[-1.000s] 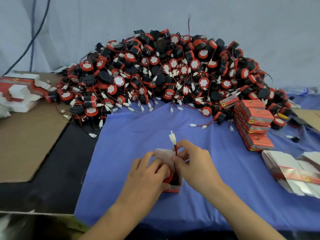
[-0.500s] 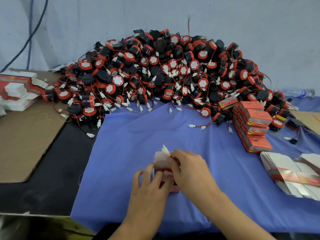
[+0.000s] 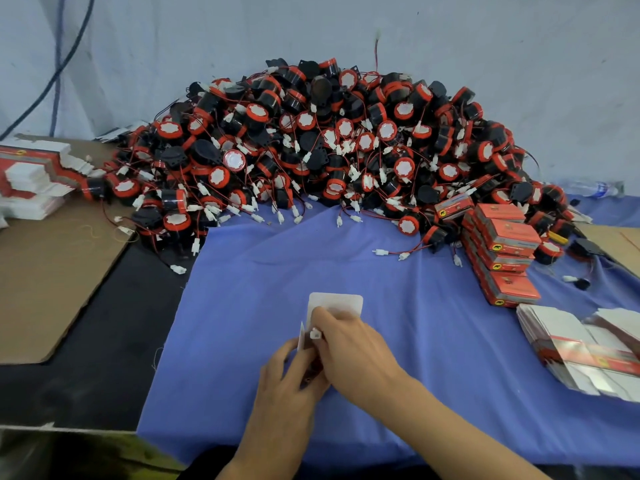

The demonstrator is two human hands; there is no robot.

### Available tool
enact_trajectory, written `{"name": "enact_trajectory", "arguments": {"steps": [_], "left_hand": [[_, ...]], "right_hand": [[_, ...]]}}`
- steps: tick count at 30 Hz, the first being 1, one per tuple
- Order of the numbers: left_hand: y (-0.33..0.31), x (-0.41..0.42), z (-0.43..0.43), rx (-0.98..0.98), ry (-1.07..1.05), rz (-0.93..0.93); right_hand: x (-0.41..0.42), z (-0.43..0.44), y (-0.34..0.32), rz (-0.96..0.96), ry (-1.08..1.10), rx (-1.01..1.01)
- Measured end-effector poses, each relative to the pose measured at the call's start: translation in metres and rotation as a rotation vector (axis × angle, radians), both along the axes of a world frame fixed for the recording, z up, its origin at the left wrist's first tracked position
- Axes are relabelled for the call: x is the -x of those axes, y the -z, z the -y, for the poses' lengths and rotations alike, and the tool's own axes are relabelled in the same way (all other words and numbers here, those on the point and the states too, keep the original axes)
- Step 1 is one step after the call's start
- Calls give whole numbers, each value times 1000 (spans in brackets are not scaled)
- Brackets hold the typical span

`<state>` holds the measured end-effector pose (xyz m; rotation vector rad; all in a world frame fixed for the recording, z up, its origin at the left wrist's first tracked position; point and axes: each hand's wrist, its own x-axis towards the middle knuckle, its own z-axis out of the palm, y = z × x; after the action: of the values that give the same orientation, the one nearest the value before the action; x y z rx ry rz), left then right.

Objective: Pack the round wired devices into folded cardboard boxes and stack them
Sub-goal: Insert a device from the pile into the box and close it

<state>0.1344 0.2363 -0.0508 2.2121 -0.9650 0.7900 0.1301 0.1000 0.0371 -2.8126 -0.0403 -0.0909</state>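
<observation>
Grip: left hand (image 3: 291, 379) and right hand (image 3: 349, 351) hold box (image 3: 336, 303), flap pointing away.

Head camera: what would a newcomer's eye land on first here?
The huge heap of round black-and-red wired devices piled at the back. Then the stack of orange-red cardboard boxes at right, and front centre, the left hand and right hand on a white-flapped cardboard box.
</observation>
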Motion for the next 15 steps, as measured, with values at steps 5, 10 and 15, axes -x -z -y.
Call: {"name": "enact_trajectory", "arguments": {"steps": [5,10,15], "left_hand": [[10,-1,-6,194,104,-106],[10,3,-6,302,24,-139],[11,3,-12,435,-5,-135]], "right_hand": [[9,8,2,60,-91,-33],[17,3,2,95,-144,17],[17,3,3,66,-149,25]]}}
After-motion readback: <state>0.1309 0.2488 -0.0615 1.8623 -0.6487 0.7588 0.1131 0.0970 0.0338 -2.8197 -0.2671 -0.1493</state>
